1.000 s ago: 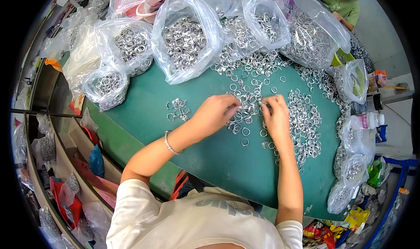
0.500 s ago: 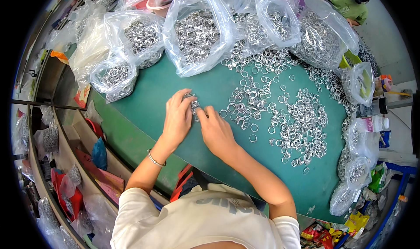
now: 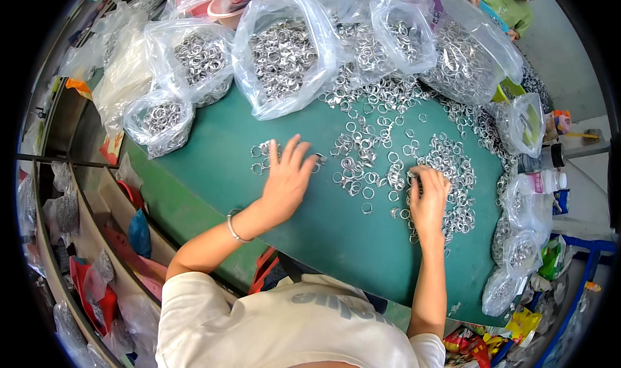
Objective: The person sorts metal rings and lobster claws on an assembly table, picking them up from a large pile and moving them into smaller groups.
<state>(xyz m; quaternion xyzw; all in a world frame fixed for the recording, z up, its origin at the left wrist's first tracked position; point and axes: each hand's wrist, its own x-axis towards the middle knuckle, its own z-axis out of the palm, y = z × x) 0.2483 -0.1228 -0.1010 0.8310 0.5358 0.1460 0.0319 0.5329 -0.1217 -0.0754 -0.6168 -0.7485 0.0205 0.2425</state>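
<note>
My left hand (image 3: 288, 180) is over the green table with its fingers spread. Small silver metal rings (image 3: 261, 151) lie in a loose cluster beside and partly beneath its fingertips. To the right, my right hand (image 3: 428, 200) reaches the left edge of a spread pile of similar rings (image 3: 458, 174). Its fingers are curled, with thumb and forefinger close together among the rings; whatever they may pinch is too small to make out. Between the hands lies another scatter of rings (image 3: 356, 158).
Clear plastic bags full of rings line the far edge, including a large open bag (image 3: 283, 54) and a smaller one (image 3: 162, 119). More bags (image 3: 517, 251) stand along the right edge. Shelves with bagged parts (image 3: 65, 213) are at the left. Another person (image 3: 504, 9) is at the far right.
My hands were together over the small ring cluster. The right hand has moved right to the larger pile; the left has shifted slightly right and spread its fingers, uncovering rings.
</note>
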